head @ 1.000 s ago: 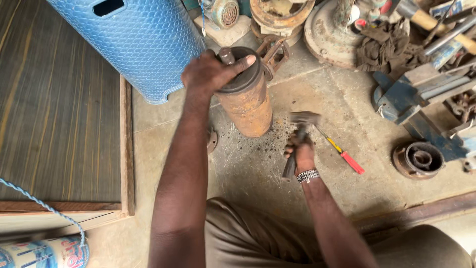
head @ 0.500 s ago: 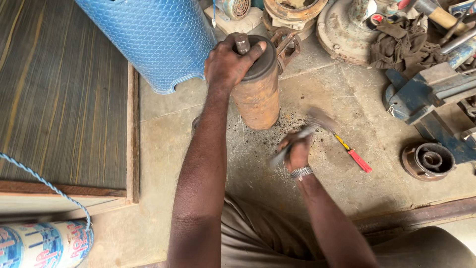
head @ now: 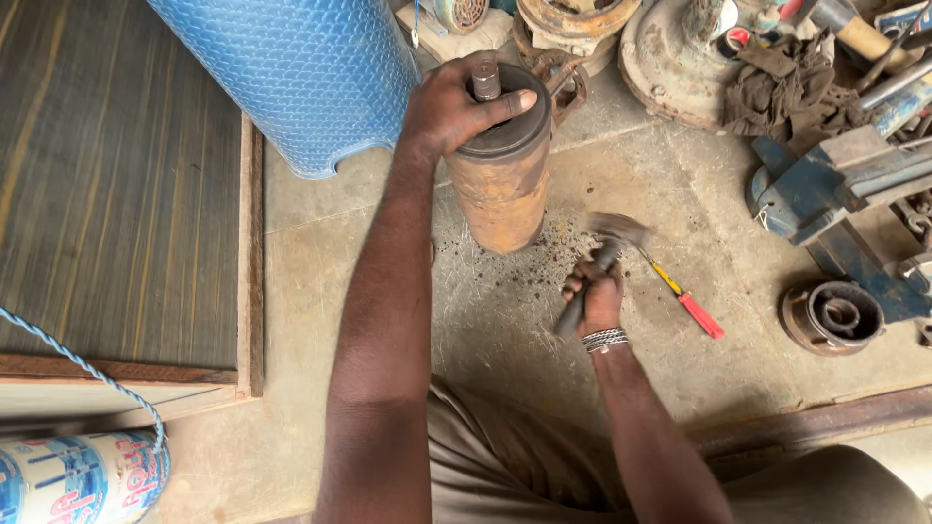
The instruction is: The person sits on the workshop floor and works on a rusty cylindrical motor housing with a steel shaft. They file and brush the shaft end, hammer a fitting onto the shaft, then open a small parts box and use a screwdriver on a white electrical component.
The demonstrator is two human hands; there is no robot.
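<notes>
Left hand (head: pixel 456 102) clamped over the top of the rusty orange-brown steel cylinder (head: pixel 500 184), fingers wrapped across its dark cap, thumb lying along the cap's rim. A short dark shaft (head: pixel 485 80) sticks up through the cap between the fingers. The cylinder stands upright on the concrete floor (head: pixel 544 320), just right of the blue mesh-textured plastic drum (head: pixel 291 73); rust flakes scattered on the floor round its base.

Right hand (head: pixel 594 301) fisted tight round the dark handle of a steel-headed hammer (head: pixel 607 243). Hammer head is motion-blurred, just right of the cylinder's lower wall, not touching it. A metal bracelet (head: pixel 604 340) sits on that wrist.

A screwdriver with yellow shaft and red handle (head: pixel 687 303) lies on the floor just beside the hammer, right of it. Further right: a blue bench vise (head: pixel 835 184) and a round rusty flanged housing (head: pixel 835 315). Top right: a pile of rusty castings with a dark rag (head: pixel 777 87) on it. Left: a wood-framed panel (head: pixel 107 194) with a blue rope (head: pixel 87 369) across its corner.
</notes>
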